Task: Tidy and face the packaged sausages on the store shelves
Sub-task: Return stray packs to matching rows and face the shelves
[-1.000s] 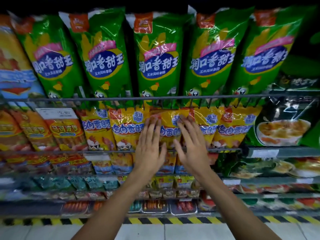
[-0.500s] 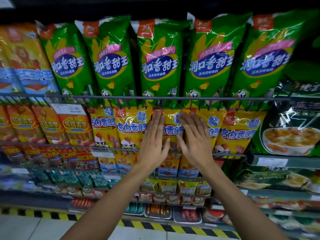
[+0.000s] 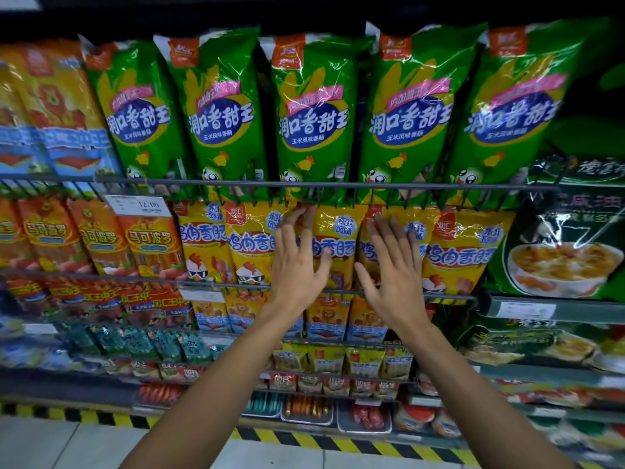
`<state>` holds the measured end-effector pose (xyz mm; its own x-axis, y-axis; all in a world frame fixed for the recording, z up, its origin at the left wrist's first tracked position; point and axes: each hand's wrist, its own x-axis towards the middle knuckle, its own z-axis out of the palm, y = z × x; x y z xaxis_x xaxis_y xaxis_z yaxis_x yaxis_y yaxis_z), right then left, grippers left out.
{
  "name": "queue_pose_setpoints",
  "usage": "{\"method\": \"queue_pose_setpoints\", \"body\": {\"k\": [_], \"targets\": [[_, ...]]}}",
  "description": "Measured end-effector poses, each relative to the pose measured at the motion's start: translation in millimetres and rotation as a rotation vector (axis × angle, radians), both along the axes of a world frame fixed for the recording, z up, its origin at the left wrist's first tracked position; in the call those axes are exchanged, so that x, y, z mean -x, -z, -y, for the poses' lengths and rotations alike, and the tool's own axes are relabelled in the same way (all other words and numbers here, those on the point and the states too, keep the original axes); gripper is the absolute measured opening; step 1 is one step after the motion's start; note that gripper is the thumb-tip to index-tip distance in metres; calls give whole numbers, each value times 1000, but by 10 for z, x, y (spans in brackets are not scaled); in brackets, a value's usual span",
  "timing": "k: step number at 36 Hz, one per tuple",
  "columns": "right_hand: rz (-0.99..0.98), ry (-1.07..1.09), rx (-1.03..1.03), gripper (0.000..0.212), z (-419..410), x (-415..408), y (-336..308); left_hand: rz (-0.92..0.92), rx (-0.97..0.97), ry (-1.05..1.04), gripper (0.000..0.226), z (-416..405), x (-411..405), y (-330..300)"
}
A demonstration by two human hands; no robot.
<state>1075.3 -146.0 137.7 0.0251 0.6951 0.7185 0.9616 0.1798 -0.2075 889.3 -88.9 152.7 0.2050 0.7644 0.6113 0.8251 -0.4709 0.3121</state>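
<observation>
Several yellow sausage packs [image 3: 468, 252] stand in a row on the second wire shelf. My left hand [image 3: 297, 265] lies flat, fingers spread, against the pack to the left of the middle yellow pack [image 3: 338, 245]. My right hand [image 3: 392, 269] lies flat, fingers apart, on the pack to its right. Neither hand grips anything. Several tall green sausage packs [image 3: 313, 116] stand upright on the shelf above, behind a wire rail [image 3: 236, 183].
Orange sausage packs [image 3: 98, 238] fill the left of the same shelf, under a price tag [image 3: 138, 205]. Dark green food bags [image 3: 568, 245] sit at the right. Lower shelves hold small packs and trays. A yellow-black striped strip [image 3: 338, 441] marks the floor edge.
Both hands stay flat on the yellow packs and have spread slightly apart, showing more of the middle pack. The camera has tilted up and shifted left.
</observation>
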Motion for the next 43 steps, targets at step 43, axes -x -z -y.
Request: {"method": "queue_pose_setpoints", "body": {"k": [43], "targets": [[-119,149,61,73,415,-1031,115,-368,-99,318,72,191,-721,252]]}}
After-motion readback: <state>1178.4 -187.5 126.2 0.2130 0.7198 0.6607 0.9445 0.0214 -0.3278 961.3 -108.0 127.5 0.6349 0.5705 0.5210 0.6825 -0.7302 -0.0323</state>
